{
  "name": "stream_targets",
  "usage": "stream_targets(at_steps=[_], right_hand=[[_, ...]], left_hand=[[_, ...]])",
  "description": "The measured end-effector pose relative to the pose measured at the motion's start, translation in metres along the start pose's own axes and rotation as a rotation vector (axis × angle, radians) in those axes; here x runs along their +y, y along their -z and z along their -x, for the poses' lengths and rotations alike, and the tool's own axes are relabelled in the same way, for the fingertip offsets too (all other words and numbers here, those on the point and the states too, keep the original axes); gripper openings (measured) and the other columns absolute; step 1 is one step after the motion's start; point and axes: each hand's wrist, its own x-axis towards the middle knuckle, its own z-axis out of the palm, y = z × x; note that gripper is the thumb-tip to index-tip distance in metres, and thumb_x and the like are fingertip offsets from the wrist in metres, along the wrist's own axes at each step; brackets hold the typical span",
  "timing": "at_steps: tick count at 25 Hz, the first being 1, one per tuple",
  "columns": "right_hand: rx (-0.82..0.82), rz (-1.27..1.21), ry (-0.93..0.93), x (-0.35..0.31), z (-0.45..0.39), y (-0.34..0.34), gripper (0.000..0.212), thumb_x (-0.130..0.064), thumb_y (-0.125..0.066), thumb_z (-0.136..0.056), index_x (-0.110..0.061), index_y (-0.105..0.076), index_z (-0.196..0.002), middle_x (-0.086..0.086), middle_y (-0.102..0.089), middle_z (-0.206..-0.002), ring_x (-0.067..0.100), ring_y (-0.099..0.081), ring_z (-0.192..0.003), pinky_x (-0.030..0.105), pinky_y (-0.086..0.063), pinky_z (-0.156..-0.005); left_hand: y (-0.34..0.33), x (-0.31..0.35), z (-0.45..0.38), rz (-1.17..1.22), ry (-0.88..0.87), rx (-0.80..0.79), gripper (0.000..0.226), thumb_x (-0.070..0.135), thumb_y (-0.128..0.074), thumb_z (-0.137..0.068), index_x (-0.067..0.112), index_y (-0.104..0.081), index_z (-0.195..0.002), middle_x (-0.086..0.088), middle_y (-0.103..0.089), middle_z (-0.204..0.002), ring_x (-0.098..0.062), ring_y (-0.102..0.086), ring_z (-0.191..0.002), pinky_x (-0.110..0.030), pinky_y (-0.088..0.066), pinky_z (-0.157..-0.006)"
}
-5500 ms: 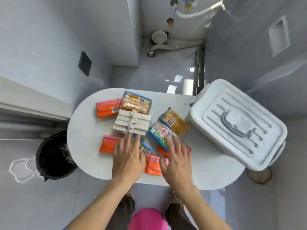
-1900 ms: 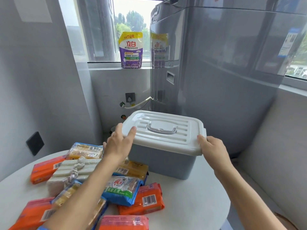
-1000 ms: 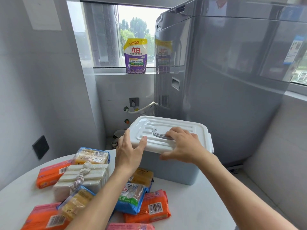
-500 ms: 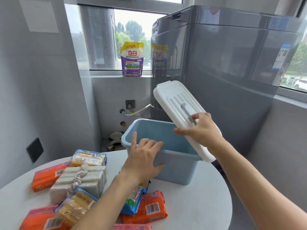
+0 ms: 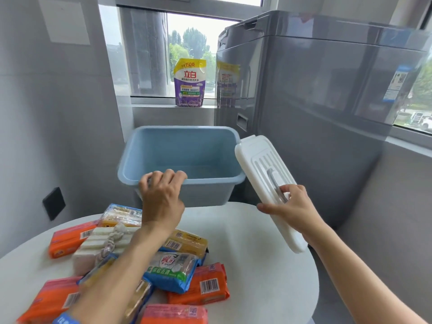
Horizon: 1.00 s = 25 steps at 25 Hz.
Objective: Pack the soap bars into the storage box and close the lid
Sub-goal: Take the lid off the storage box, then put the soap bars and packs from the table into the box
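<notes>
My right hand (image 5: 289,206) was pinched on the handle of the lid (image 5: 268,183), tilted at centre right; my left hand (image 5: 161,195) curled over the near rim of the empty storage box (image 5: 182,155). Soap bars (image 5: 173,267) lay lower left. I judged the lid best parked clear of both.

round white table (image 5: 264,265) with blue storage box (image 5: 182,157) and a heap of wrapped soap bars (image 5: 131,260)

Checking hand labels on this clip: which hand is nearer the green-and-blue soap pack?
Left. The left hand grips the box rim, its forearm passing right over the pack. The right hand holds the lid by its handle, off to the pack's right.
</notes>
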Motion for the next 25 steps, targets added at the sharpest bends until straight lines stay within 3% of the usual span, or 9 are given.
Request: stream_targets(at_steps=[5,9,13,15,17,19,20,22,25], right_hand=[[-0.124,0.185,-0.038,0.025,0.001,-0.039,0.086,-0.052,-0.09,-0.049,-0.017,-0.053,-0.119,-0.002,-0.043,-0.122,0.02,-0.051,-0.105,0.04,-0.049,-0.089],[-0.247,0.573,0.08,0.027,0.001,-0.089,0.087,-0.061,-0.082,-0.048,-0.02,-0.051,-0.118,-0.003,-0.046,-0.12,0.022,-0.047,-0.11,0.042,-0.042,-0.089],[-0.402,0.645,0.137,0.044,0.001,-0.107,0.082,-0.057,-0.079,-0.063,-0.019,-0.052,-0.13,0.0,-0.05,-0.134,0.024,-0.05,-0.119,0.04,-0.041,-0.093],[-0.281,0.345,-0.027,0.045,-0.005,-0.084,0.07,-0.039,-0.075,-0.078,-0.014,-0.05,-0.138,0.006,-0.052,-0.142,0.027,-0.05,-0.126,0.039,-0.042,-0.101],[0.151,-0.003,-0.135,0.04,-0.009,-0.044,0.049,-0.021,-0.061,-0.088,-0.012,-0.053,-0.135,0.009,-0.056,-0.139,0.029,-0.052,-0.124,0.04,-0.041,-0.102],[0.535,-0.192,-0.064,0.03,-0.003,-0.007,0.037,-0.022,-0.051,-0.091,-0.017,-0.057,-0.128,0.004,-0.061,-0.131,0.026,-0.056,-0.117,0.041,-0.042,-0.099],[0.618,-0.227,0.041,0.021,0.004,0.002,0.035,-0.028,-0.049,-0.092,-0.02,-0.058,-0.124,-0.002,-0.061,-0.126,0.021,-0.055,-0.114,0.039,-0.042,-0.096],[0.581,-0.114,0.301,0.007,0.019,0.006,0.033,-0.04,-0.048,-0.092,-0.025,-0.06,-0.119,-0.012,-0.06,-0.118,0.012,-0.05,-0.109,0.034,-0.038,-0.093],[0.197,0.243,0.544,-0.002,0.03,-0.004,0.035,-0.046,-0.06,-0.087,-0.025,-0.066,-0.113,-0.012,-0.068,-0.111,0.014,-0.054,-0.107,0.033,-0.037,-0.094]], left_hand=[[0.017,-0.033,-0.007,-0.018,0.211,0.087,0.041,-0.004,-0.074,-0.064,0.015,-0.062,-0.098,-0.009,-0.065,-0.086,-0.035,-0.053,-0.083,-0.041,-0.024,-0.079],[0.018,-0.031,-0.005,0.022,0.156,0.091,0.042,-0.004,-0.076,-0.064,0.016,-0.061,-0.098,-0.006,-0.065,-0.087,-0.033,-0.053,-0.082,-0.04,-0.025,-0.078],[0.008,-0.016,0.0,0.091,0.057,0.052,0.041,-0.004,-0.076,-0.065,0.017,-0.062,-0.097,-0.003,-0.065,-0.087,-0.031,-0.054,-0.082,-0.039,-0.026,-0.08],[0.0,-0.004,0.001,0.119,0.006,0.004,0.039,-0.005,-0.075,-0.066,0.016,-0.062,-0.097,-0.003,-0.065,-0.087,-0.032,-0.055,-0.082,-0.04,-0.026,-0.081],[-0.009,0.014,0.001,0.147,-0.049,-0.045,0.04,-0.006,-0.073,-0.065,0.016,-0.063,-0.096,-0.003,-0.065,-0.086,-0.033,-0.056,-0.082,-0.04,-0.027,-0.086],[-0.018,0.038,0.003,0.165,-0.12,-0.118,0.042,-0.007,-0.071,-0.065,0.018,-0.063,-0.098,-0.001,-0.065,-0.087,-0.031,-0.056,-0.085,-0.04,-0.026,-0.093],[-0.022,0.048,0.005,0.174,-0.159,-0.156,0.044,-0.006,-0.071,-0.065,0.019,-0.062,-0.099,0.001,-0.064,-0.087,-0.029,-0.056,-0.086,-0.04,-0.026,-0.097],[-0.031,0.067,0.01,0.22,-0.248,-0.214,0.042,-0.006,-0.069,-0.066,0.021,-0.061,-0.099,0.003,-0.062,-0.086,-0.026,-0.056,-0.087,-0.04,-0.025,-0.102],[-0.041,0.078,0.015,0.29,-0.347,-0.269,0.031,0.001,-0.069,-0.073,0.02,-0.059,-0.095,0.004,-0.061,-0.082,-0.026,-0.056,-0.085,-0.035,-0.03,-0.093]])
